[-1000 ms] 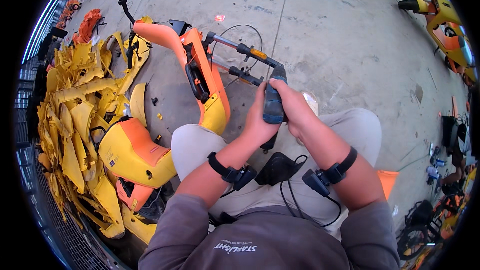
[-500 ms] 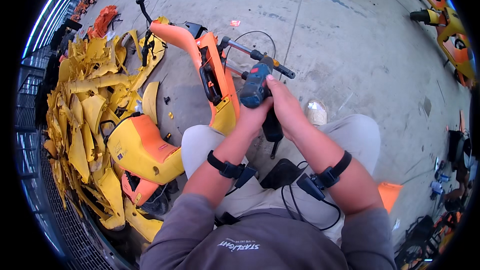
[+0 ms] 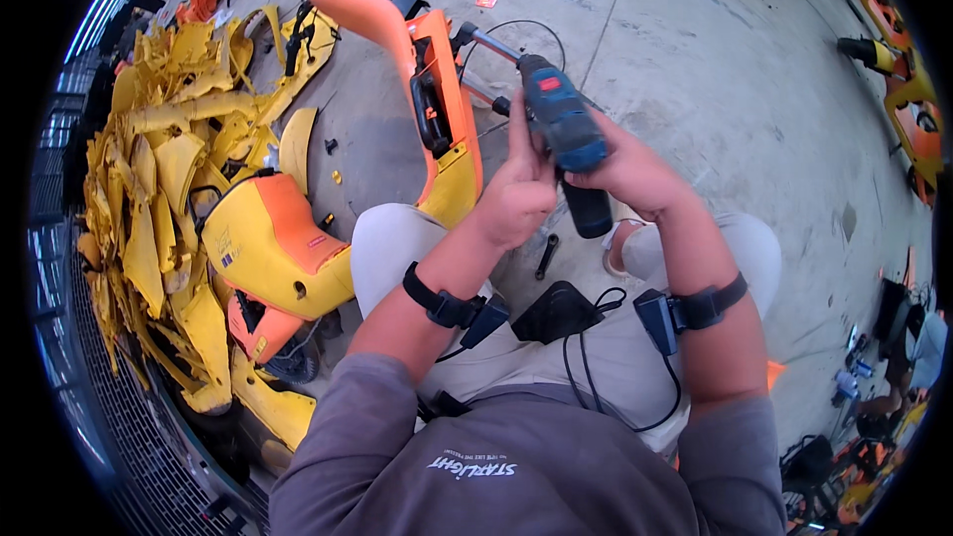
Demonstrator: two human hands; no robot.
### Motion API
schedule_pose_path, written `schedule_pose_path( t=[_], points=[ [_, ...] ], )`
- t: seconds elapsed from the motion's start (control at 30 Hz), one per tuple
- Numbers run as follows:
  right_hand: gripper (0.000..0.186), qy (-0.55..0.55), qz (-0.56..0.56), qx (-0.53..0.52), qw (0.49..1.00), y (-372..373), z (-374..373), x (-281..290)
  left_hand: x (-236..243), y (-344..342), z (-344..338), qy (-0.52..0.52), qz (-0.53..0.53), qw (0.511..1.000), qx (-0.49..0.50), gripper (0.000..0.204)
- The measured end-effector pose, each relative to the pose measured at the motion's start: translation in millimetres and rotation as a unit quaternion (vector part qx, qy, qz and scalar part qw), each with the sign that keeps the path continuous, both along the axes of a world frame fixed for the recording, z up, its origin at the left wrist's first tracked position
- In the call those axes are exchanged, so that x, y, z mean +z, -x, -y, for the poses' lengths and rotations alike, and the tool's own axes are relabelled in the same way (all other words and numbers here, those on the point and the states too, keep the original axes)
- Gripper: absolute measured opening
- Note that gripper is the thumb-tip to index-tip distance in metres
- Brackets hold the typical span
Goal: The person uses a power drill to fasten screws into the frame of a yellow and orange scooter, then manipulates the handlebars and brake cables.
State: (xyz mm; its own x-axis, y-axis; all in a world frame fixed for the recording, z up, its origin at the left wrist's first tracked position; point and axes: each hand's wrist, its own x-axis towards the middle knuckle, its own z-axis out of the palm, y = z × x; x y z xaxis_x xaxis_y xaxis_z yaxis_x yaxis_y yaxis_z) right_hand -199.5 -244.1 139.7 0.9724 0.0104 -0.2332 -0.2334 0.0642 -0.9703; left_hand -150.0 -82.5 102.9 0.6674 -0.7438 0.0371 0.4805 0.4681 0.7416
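A dark blue and black cordless power drill is in front of me, its nose toward the far left and its battery end hanging toward me. My right hand is closed round its handle from the right. Against its left side is my left hand, index finger stretched along the tool and the other fingers curled; what they hold, if anything, is hidden. The drill's nose overlaps the end of a metal fork tube on an orange and yellow scooter lying on its side. Another black tube end pokes out beside my left fingertip.
A heap of yellow body panels fills the left side. A dark spanner-like tool lies on the concrete floor between my legs. Other scooters stand at the far right. Black cables run across my lap.
The drill has turned and come nearer, its battery swinging to the right. My right hand has moved round its handle, and my left hand has shifted to its left side. The view has shifted too.
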Motion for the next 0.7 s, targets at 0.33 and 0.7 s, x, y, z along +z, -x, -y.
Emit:
schedule_pose_path(
  t=[0.33, 0.7],
  points=[
    [0.047, 0.228, -0.005, 0.132, 0.965, 20, -8, -29, -24, 42, -56, -0.135, -0.108, 0.985, 0.013, 0.08],
    [0.053, 0.562, 0.184, 0.307, 0.745, 39, -112, -88, -91, 53, -113, -0.329, -0.406, 0.836, 0.168, 0.024]
  ],
)
